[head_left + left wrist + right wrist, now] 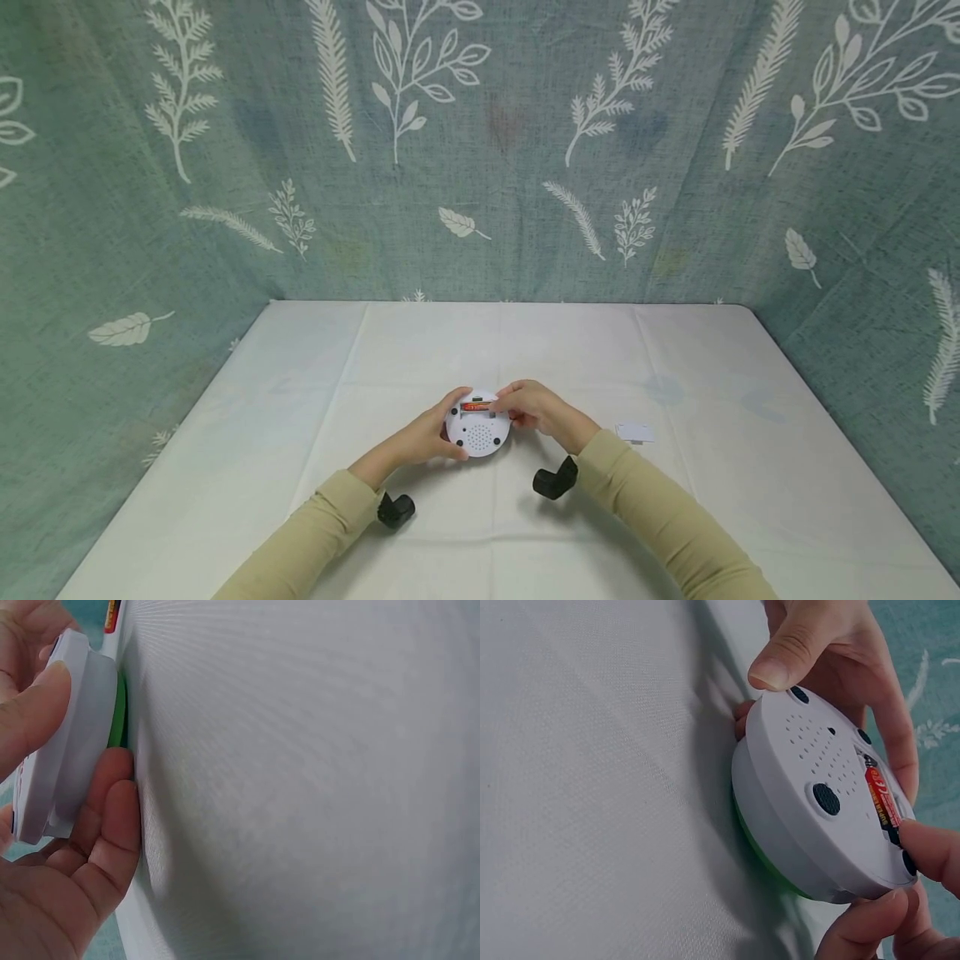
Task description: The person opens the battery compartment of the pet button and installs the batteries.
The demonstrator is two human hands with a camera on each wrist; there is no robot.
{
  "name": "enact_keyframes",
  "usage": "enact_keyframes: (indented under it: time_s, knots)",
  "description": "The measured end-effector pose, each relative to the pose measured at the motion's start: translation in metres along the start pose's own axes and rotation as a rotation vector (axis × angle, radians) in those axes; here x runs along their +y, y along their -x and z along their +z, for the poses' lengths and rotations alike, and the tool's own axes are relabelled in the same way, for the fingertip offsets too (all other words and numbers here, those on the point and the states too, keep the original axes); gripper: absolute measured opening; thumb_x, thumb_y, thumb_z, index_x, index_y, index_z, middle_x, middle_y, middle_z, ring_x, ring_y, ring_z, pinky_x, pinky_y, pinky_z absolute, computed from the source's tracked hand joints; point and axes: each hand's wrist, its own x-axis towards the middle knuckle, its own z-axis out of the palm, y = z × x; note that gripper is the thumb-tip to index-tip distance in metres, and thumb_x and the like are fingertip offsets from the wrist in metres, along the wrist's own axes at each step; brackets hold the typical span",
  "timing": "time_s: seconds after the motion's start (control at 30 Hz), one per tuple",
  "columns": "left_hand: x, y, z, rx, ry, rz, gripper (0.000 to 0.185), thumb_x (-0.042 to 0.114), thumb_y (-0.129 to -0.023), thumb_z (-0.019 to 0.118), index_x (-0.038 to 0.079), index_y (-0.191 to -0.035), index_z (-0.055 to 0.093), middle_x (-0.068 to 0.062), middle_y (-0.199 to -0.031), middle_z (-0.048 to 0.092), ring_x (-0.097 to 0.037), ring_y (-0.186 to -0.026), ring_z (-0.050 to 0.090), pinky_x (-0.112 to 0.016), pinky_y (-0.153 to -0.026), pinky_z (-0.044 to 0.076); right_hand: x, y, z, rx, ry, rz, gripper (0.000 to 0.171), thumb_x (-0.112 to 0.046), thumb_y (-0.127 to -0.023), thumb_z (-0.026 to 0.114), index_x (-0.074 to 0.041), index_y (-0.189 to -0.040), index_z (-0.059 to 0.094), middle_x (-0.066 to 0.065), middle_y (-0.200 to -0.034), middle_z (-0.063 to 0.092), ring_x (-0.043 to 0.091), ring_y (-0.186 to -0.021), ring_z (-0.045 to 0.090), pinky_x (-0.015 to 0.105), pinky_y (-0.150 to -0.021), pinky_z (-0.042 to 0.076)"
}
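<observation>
head view: a round white device (477,430) lies face down near the front middle of the white tablecloth (675,517), its battery bay open at the far edge with a red battery (476,407) seated in it. the left hand (427,433) curls around the device's left rim. the right hand (534,408) reaches in from the right, fingertips at the battery. a small white cover (634,432) lies well apart on the right.

left wrist view: the left hand (60,847) clamps the white device (64,742), thumb on top, fingers beneath, a green edge showing below.

right wrist view: the right hand (907,900) presses 1 fingertip on the end of the battery (881,796) while its thumb braces the device (817,810) rim.

risk: excess fingertip pressure could tilt the battery out of its contacts; a loosened left grip would let the device slide on the cloth.
</observation>
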Motion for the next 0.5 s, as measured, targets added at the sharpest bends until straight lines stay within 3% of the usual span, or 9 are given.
enact_keyframes:
  time_s: [0.3, 0.5]
  knots:
    - [-0.0010, 0.0006, 0.0012, 0.004, 0.008, -0.006, 0.098, 0.014, -0.070, 0.079, 0.015, -0.145, 0.017, -0.016, -0.142, 0.033, -0.028, -0.118, 0.042, -0.046, -0.097, 0.032, 0.0018, 0.0036, 0.0049, 0.035, 0.019, -0.027, 0.023, -0.009, -0.077, 0.069, -0.003, -0.096, 0.057, 0.002, -0.065, 0.044, 0.011, -0.053, 0.040, 0.021, -0.048, 0.037]
    - [-0.0005, 0.0014, 0.0004, 0.003, -0.011, -0.007, 0.098, 0.016, -0.070, 0.079, 0.015, -0.145, 0.016, -0.015, -0.140, 0.035, -0.024, -0.111, 0.044, -0.043, -0.094, 0.034, 0.0028, 0.0053, 0.0066, 0.046, 0.039, -0.051, 0.022, -0.010, -0.077, 0.069, -0.003, -0.094, 0.058, 0.002, -0.065, 0.042, 0.012, -0.054, 0.040, 0.021, -0.048, 0.037]
